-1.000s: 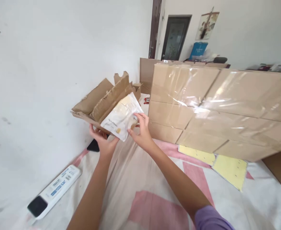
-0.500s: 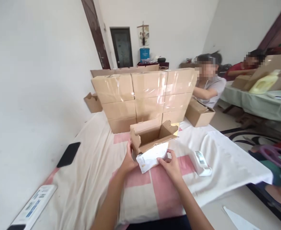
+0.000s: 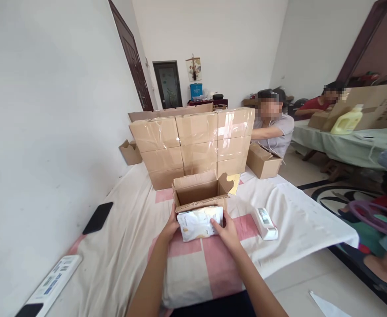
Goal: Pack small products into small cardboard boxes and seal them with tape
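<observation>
The white packet (image 3: 198, 225) is positioned against the near outer side of the open cardboard box (image 3: 193, 206), below its front edge, with the printed face toward the wearer. The box opening faces up, its flaps raised; whether its base contacts the cloth is hidden.

Right hand (image 3: 226, 230): closed on the packet near its right end. The thumb presses flat on the printed face; the other fingers curl behind the right edge, tips concealed. The forearm enters from the lower right and slants up and inward.

Left hand (image 3: 171, 223): set at the left side of the box, fingers directed upward along the wall, base of the thumb beside the packet's left edge. Finger closure cannot be determined, as the fingertips are covered. The forearm rises from the lower left, angled inward.

Both hands are above the checked tablecloth (image 3: 183, 275). A white device (image 3: 265, 223) is located to the right, apart from the right hand. Behind the box stands a stack of taped cartons (image 3: 198, 143); a black slab (image 3: 97, 218) lies at far left.
</observation>
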A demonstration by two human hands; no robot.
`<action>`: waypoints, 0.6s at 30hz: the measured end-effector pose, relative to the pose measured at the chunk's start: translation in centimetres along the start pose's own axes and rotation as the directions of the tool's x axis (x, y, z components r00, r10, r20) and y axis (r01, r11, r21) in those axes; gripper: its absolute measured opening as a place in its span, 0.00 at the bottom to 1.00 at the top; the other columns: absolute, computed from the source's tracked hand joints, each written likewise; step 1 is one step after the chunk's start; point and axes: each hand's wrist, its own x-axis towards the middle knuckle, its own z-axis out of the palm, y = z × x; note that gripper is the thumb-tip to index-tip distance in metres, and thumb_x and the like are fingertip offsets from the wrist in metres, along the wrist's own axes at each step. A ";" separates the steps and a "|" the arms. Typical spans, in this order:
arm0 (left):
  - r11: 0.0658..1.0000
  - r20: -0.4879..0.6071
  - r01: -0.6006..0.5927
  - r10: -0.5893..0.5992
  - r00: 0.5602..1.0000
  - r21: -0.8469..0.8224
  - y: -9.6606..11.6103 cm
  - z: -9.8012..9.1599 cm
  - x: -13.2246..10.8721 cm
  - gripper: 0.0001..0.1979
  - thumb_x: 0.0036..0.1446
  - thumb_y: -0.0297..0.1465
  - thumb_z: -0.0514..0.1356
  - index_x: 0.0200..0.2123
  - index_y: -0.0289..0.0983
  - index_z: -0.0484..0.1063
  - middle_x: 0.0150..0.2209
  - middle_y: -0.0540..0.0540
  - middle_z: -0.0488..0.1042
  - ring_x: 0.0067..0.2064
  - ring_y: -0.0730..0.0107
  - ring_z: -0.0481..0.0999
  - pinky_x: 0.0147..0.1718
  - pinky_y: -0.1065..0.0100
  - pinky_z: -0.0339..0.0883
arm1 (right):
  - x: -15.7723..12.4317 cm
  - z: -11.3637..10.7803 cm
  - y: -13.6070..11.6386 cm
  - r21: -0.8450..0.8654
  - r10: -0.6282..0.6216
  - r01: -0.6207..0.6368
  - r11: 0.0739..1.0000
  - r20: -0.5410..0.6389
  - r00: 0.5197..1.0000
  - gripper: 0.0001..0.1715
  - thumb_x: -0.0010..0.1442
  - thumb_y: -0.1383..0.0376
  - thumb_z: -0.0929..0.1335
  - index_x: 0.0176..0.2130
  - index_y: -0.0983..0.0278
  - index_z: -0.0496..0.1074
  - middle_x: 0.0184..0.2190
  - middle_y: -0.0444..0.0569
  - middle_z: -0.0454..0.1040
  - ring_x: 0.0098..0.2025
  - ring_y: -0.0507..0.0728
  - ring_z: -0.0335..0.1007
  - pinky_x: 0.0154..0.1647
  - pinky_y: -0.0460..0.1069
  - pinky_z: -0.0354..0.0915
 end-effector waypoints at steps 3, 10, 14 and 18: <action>1.000 0.016 0.027 -0.027 0.999 -0.007 0.3 -0.1 0.1 0.50 0.31 0.31 0.76 0.63 0.43 0.69 0.56 0.39 0.78 0.63 0.40 0.73 0.57 0.51 0.74 | -0.1 -0.1 0.1 -0.051 -0.036 0.038 0.998 0.029 0.999 0.19 0.60 0.50 0.72 0.41 0.62 0.75 0.38 0.51 0.79 0.42 0.65 0.77 0.43 0.56 0.73; 1.000 0.011 0.008 -0.008 1.000 -0.019 0.1 -0.1 0.2 0.47 0.32 0.29 0.74 0.61 0.45 0.71 0.52 0.41 0.80 0.61 0.41 0.75 0.59 0.50 0.72 | -0.2 -0.2 0.0 -0.011 -0.072 0.073 0.997 0.057 0.996 0.21 0.60 0.50 0.72 0.45 0.61 0.75 0.43 0.52 0.79 0.46 0.66 0.78 0.47 0.57 0.73; 1.000 0.010 0.012 -0.012 1.000 -0.010 -0.3 -0.3 0.4 0.45 0.33 0.29 0.72 0.60 0.43 0.71 0.52 0.42 0.80 0.62 0.43 0.74 0.61 0.50 0.71 | -0.5 -0.3 -0.1 0.020 -0.018 0.016 1.000 0.100 0.995 0.24 0.58 0.50 0.74 0.48 0.62 0.74 0.46 0.54 0.81 0.49 0.67 0.78 0.49 0.57 0.74; 1.000 0.012 -0.020 0.020 1.000 0.002 -0.4 -0.5 0.2 0.43 0.35 0.29 0.72 0.59 0.46 0.71 0.50 0.46 0.81 0.62 0.44 0.74 0.61 0.51 0.71 | -0.9 -0.4 -0.8 0.038 0.008 -0.012 0.999 0.123 0.992 0.25 0.57 0.50 0.75 0.49 0.62 0.74 0.47 0.54 0.81 0.50 0.67 0.79 0.50 0.58 0.75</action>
